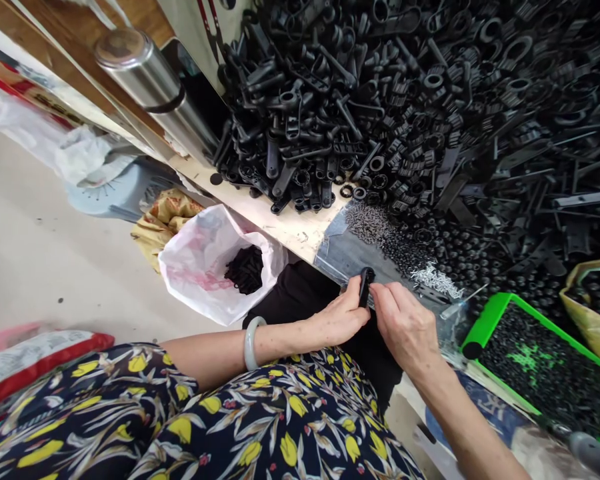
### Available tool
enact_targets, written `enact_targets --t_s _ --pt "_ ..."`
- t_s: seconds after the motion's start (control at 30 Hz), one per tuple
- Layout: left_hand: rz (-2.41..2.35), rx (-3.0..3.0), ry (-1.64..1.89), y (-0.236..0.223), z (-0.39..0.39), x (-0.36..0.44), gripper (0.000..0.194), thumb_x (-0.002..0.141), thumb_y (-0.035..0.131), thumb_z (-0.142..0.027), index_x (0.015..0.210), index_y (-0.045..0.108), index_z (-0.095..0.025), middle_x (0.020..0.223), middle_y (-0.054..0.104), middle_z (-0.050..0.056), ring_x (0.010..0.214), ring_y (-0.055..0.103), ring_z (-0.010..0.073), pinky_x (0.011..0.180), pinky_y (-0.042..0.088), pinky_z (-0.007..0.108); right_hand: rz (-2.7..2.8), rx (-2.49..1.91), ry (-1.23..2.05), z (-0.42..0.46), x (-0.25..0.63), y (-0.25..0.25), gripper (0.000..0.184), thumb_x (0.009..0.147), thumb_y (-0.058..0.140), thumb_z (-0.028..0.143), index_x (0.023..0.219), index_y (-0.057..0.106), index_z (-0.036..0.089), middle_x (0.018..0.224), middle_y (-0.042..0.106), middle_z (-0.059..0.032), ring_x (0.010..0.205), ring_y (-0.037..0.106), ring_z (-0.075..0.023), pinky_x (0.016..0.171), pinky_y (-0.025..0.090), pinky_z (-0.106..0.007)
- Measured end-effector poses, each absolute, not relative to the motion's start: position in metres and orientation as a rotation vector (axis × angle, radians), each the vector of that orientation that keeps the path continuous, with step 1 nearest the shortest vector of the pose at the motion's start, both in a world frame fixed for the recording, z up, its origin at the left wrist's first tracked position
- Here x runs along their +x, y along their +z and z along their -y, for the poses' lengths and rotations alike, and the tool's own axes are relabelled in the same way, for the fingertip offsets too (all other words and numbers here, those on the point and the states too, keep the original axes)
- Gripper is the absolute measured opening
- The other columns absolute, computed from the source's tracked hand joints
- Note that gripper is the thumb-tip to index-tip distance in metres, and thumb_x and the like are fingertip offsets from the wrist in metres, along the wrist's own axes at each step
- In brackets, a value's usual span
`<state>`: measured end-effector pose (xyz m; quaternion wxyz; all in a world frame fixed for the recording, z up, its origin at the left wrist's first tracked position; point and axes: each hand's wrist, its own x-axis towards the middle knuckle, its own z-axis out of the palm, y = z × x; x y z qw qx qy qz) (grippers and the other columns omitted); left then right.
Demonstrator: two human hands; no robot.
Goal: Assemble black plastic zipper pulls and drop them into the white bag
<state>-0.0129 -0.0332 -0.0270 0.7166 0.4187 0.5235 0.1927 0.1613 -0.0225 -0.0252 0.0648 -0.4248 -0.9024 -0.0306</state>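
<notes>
My left hand (344, 313), with a pale bangle on the wrist, grips a black plastic lever-like part (365, 287) upright over the table's near edge. Close against it on the other side, my right hand (403, 320) is pinched at the part; whatever small piece sits between its fingertips is hidden. Just beyond the hands are silver pins (436, 279), a patch of tiny metal pieces (367, 223) and small black round pieces (425, 237). A large heap of black plastic parts (300, 127) covers the table behind them.
A white bag (195, 267) holding black pieces hangs open below the table edge. Right of my hands lie a screwdriver (463, 303) and a green tray (503, 303) of small black parts. A steel flask (150, 80) stands at the left, near a yellow bag (167, 217).
</notes>
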Motion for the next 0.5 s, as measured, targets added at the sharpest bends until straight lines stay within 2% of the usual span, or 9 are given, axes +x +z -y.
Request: enact_targets --t_s 0.17,0.27,0.33,0.37,0.43,0.5 --pt "-1.167 1.016 0.464 -0.031 0.038 -0.009 0.080 0.086 0.052 -0.021 0.161 0.026 -0.014 0.138 0.059 0.019 0.130 0.056 0.0350 0.116 0.041 0.053 2.737 -1.191 -0.155 0.020 0.160 -0.022 0.020 0.099 0.047 0.001 0.099 0.059 0.017 0.079 0.056 -0.0026 0.070 0.057 -0.0169 0.062 0.039 -0.029" --pt "-1.164 1.048 0.465 -0.033 0.039 -0.005 0.088 0.087 0.056 -0.030 0.166 0.021 -0.012 0.153 0.051 0.025 0.144 0.050 0.0389 0.123 0.034 0.053 2.648 -1.124 -0.310 0.018 0.158 -0.028 0.031 0.090 0.041 -0.009 0.095 0.054 0.019 0.077 0.055 -0.0017 0.066 0.057 -0.0161 0.057 0.038 -0.028" --pt "-1.154 1.068 0.438 -0.038 0.037 -0.004 0.098 0.085 0.060 -0.038 0.169 0.015 -0.017 0.167 0.037 0.024 0.155 0.036 0.0389 0.129 0.026 0.051 2.590 -1.062 -0.416 0.014 0.156 -0.037 0.036 0.083 0.040 -0.012 0.095 0.052 0.020 0.076 0.055 -0.0013 0.066 0.058 -0.0164 0.055 0.039 -0.028" --pt "-1.142 1.081 0.417 -0.041 0.036 -0.003 0.104 0.083 0.064 -0.039 0.170 0.011 -0.018 0.168 0.035 0.024 0.156 0.035 0.0390 0.129 0.026 0.051 2.570 -1.022 -0.452 0.012 0.155 -0.042 0.037 0.080 0.040 -0.013 0.094 0.051 0.020 0.075 0.055 -0.0008 0.064 0.058 -0.0164 0.054 0.040 -0.028" --pt "-1.144 1.126 0.409 -0.048 0.037 -0.003 0.106 0.084 0.065 -0.042 0.171 0.010 -0.020 0.168 0.036 0.022 0.155 0.037 0.0383 0.127 0.028 0.051 2.548 -0.982 -0.512 0.009 0.153 -0.048 0.038 0.076 0.041 -0.012 0.092 0.049 0.021 0.074 0.055 -0.0008 0.063 0.058 -0.0173 0.054 0.043 -0.029" --pt "-1.163 1.124 0.482 -0.056 0.041 -0.001 0.097 0.087 0.065 -0.046 0.170 0.018 -0.024 0.167 0.040 0.019 0.153 0.040 0.0373 0.127 0.027 0.053 2.535 -0.973 -0.578 0.009 0.152 -0.051 0.038 0.074 0.042 -0.012 0.094 0.051 0.020 0.074 0.056 -0.0013 0.063 0.058 -0.0187 0.053 0.044 -0.030"
